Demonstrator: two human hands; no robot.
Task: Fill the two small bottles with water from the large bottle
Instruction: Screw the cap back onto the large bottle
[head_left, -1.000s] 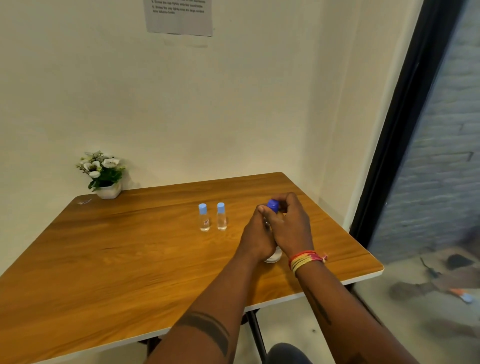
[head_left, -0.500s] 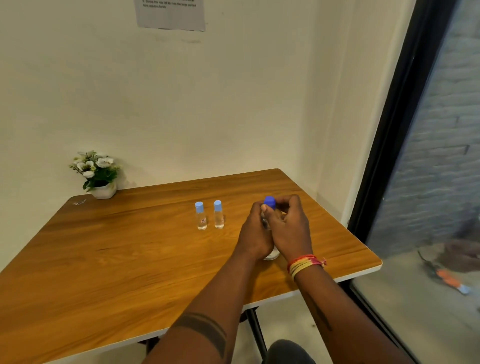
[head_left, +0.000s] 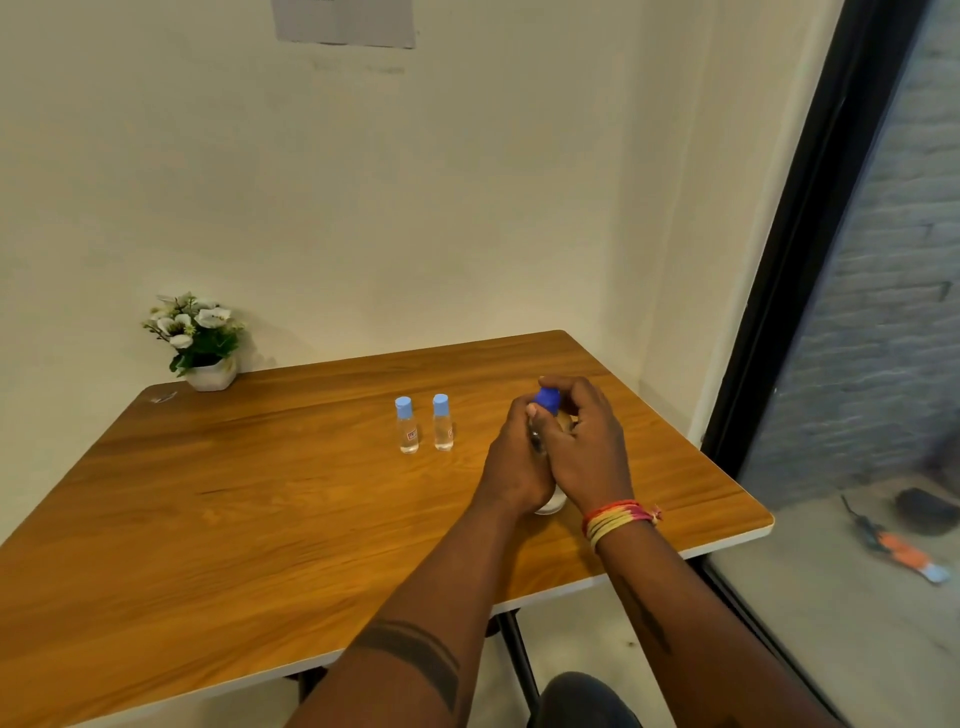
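A potted plant (head_left: 200, 340) sits at the wooden table's (head_left: 208, 519) far left corner. Near the middle, two small bottles (head_left: 407, 425) (head_left: 442, 422) stand capped side by side, likely awaiting filling. To their right, the left hand (head_left: 514, 462) grips the large bottle (head_left: 551, 503) upright, steadying it, while the right hand (head_left: 582, 441) pinches its blue cap (head_left: 548, 400), apparently to twist it.

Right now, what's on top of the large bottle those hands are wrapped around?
A dark blue cap, pinched by the right hand. The left hand grips the large bottle; only its base shows, so the water level is hidden.
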